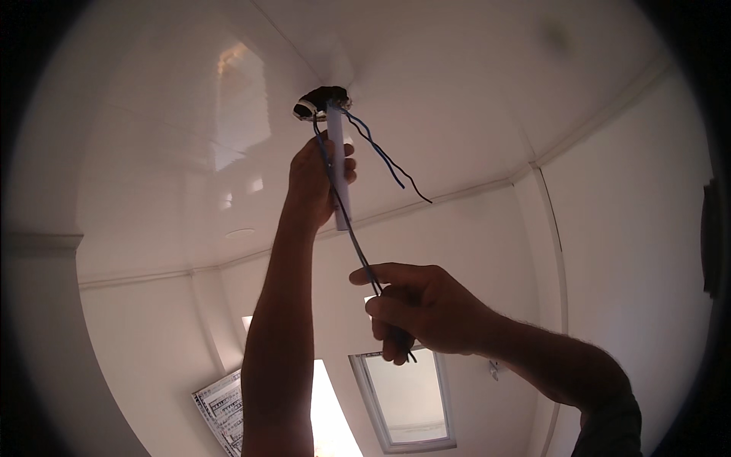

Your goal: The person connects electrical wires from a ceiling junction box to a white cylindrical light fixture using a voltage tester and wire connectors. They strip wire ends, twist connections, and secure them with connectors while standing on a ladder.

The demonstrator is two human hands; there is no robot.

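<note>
A ragged dark hole (333, 94) opens in the glossy white ceiling, and a pale plastic pipe (341, 206) hangs down out of it. Just below the hole, my left hand (308, 183) is closed around this pipe. A pair of thin wires (352, 238), blue and black, runs from the hole past the pipe down to my right hand (419, 305). My right fingers pinch these wires, whose cut ends stick out below the hand. Another blue and black pair of wires (387, 158) dangles loose to the right of the pipe.
The ceiling (457, 76) meets white walls along a trim strip. Low down are a framed window (403, 396), a bright opening (331, 415) and a tilted printed sheet (221, 407). A round disc (240, 233) sits flush in the ceiling; a dark object (712, 240) is at the far right.
</note>
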